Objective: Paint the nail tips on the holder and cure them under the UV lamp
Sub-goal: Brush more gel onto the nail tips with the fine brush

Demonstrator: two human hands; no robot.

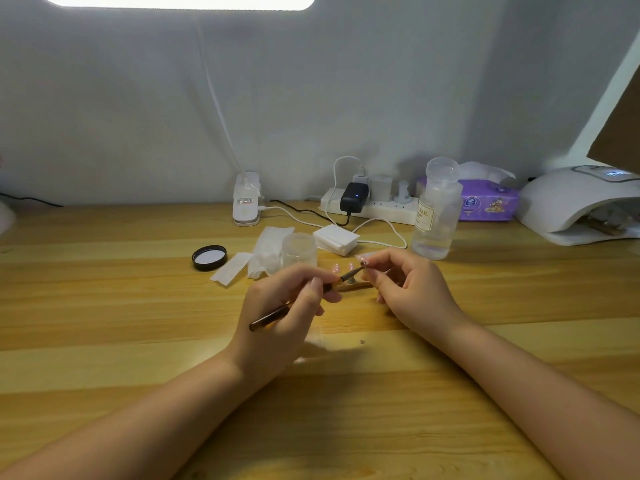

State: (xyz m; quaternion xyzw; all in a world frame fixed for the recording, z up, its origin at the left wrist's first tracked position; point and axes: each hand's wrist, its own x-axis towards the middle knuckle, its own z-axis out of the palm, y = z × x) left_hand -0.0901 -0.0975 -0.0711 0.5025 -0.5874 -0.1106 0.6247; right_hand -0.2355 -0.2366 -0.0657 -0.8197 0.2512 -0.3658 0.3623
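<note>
Pink nail tips [343, 267] sat on the holder [353, 286] above the table [104, 306]. The left hand [284, 317] pinched the brush [304, 299]; the right hand [412, 289] pinched one tip steady. A slip could smear polish, since the brush touched close to fingertips.

The brush [298, 301], thin with a dark brown handle, slants up to the right, and its tip meets a small pink nail tip [363, 260] raised above the wooden table [104, 306]. The holder [353, 286], a light wooden strip, lies flat on the table just below, with two more pink tips [343, 267] standing up behind it. The UV lamp [568, 202], a white dome with a lit display, sits at the far right, well apart.
</note>
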